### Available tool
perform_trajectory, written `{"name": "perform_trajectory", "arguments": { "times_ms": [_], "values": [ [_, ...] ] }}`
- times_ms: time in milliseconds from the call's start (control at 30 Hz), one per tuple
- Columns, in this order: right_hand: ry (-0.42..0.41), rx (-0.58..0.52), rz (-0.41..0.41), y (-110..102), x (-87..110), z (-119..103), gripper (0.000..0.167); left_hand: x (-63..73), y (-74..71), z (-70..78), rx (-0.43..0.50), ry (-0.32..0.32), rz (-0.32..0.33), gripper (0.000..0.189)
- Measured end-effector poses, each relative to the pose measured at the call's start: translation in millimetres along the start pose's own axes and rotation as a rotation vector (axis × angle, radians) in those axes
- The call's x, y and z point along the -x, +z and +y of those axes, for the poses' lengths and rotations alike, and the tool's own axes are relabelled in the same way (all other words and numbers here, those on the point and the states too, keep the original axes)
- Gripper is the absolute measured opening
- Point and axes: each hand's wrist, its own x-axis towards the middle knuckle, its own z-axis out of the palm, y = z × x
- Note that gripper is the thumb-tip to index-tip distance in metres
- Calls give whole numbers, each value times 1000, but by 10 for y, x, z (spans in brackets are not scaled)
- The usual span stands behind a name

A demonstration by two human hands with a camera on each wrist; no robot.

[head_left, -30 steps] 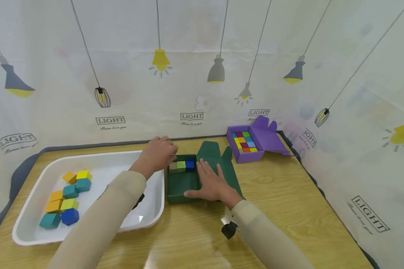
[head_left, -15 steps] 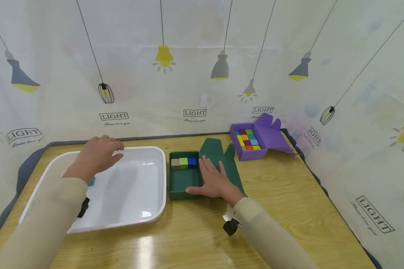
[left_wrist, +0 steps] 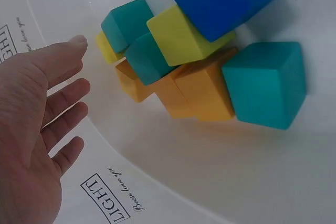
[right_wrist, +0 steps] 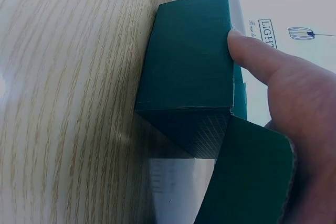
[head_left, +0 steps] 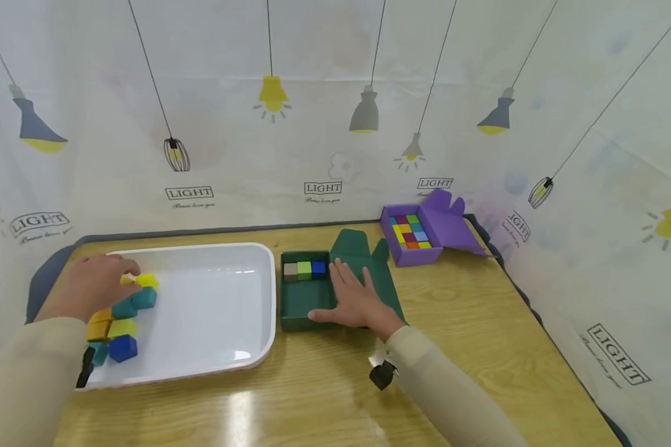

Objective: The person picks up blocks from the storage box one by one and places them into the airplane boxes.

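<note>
The wood-grained table bears a glossy tray of smooth-faced cubes.

A purple box stands open on the table, holding coloured blocks, near a sheet printed with lamps.

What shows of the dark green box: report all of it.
The dark green box, seemingly cardboard, sits upright on the wood-grained table beside the white tray. Its flapped lid is folded open rightward. Three cubes, brown, green and blue, line its far side. The right hand touches it, thumb on the near rim.
</note>
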Motion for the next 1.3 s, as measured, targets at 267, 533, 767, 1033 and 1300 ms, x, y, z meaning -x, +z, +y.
{"name": "perform_trajectory", "arguments": {
  "times_ms": [267, 533, 767, 1033, 1300],
  "values": [
    [-2, -18, 5, -7, 9, 12, 113, 22, 83, -20, 55, -3, -61, 34],
    [-23, -24, 21, 12, 14, -3, 111, 63, 162, -30, 52, -3, -8, 28],
    [-18, -24, 16, 20, 10, 5, 111, 28, 203, -3, 71, 3, -9, 33],
    [-20, -23, 23, 20, 15, 3, 111, 15, 210, 37, 92, 3, -21, 39],
    [-20, -17, 25, 14, 21, 3, 110, -10, 217, 65, 98, 9, -23, 38]
  ]
}}
